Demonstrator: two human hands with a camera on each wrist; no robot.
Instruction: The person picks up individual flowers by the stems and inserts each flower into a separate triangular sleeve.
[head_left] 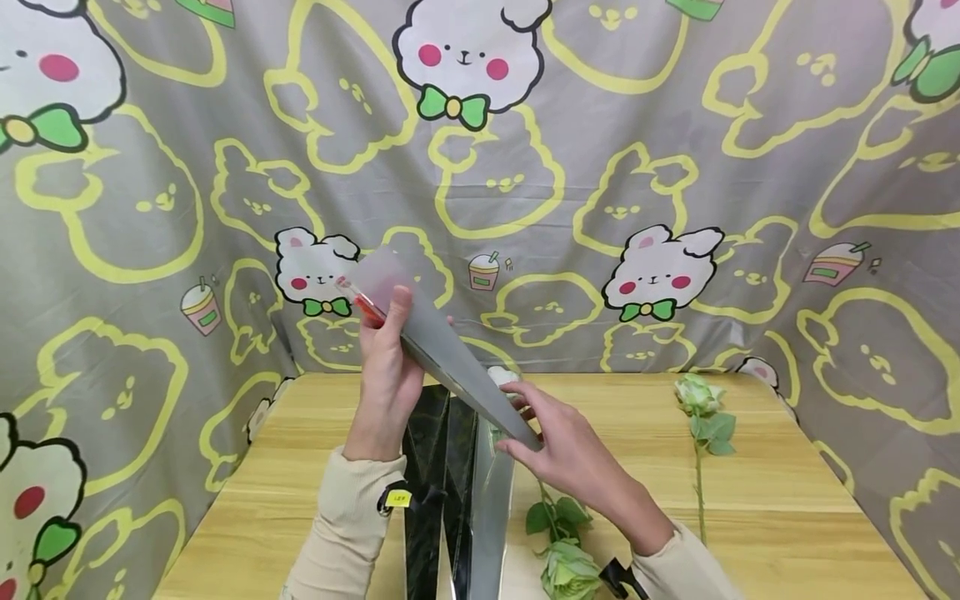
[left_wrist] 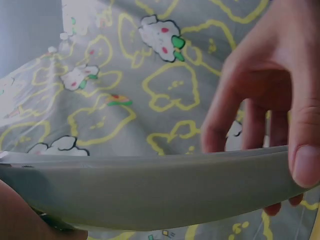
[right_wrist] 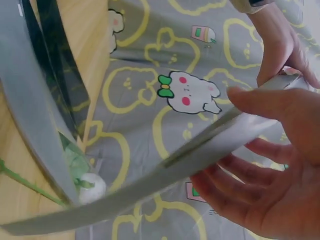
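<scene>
A long grey tapered flower sleeve (head_left: 457,354) is held up at a slant above the table, its wide end at the upper left. My left hand (head_left: 390,383) grips it near that wide end, thumb lying on the front. Beside the left thumb is a small red and clear item (head_left: 370,310), too small to identify. Near the narrow end my right hand (head_left: 566,442) holds the sleeve between thumb and fingers. In the right wrist view the sleeve (right_wrist: 150,182) crosses between the right thumb and the fingers below.
Under the hands, two black sleeves (head_left: 424,467) and another grey sleeve (head_left: 491,517) lie on the wooden table (head_left: 622,500). A pale green rose (head_left: 572,571) is at the front, another rose (head_left: 699,393) at the right. A white round thing (right_wrist: 91,188) sits behind. Patterned cloth (head_left: 525,192) surrounds the table.
</scene>
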